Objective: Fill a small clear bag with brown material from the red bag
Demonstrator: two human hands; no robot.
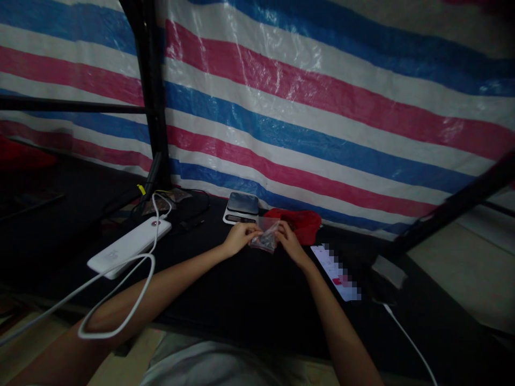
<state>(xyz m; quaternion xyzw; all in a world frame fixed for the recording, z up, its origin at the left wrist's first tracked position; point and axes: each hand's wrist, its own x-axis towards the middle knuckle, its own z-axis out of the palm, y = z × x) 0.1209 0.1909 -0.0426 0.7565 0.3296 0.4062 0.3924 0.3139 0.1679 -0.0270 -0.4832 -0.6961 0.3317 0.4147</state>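
Between my two hands is a small clear plastic bag (pixel 264 241) with something dark inside that I cannot make out. My left hand (pixel 240 238) pinches its left edge, while the fingers of my right hand (pixel 288 239) are closed on the right edge. Just behind the bag lies a red cloth-like item (pixel 304 224). A small white digital scale (pixel 227 216) with a dark platform stands beyond my left hand.
A white power bank (pixel 129 247) with a white cable (pixel 149 268) lies left, the cable looping over my left forearm. A lit phone (pixel 333 271) rests right of my right forearm. Black metal posts (pixel 155 96) and striped plastic sheeting (pixel 281 107) stand behind the black surface (pixel 241 300).
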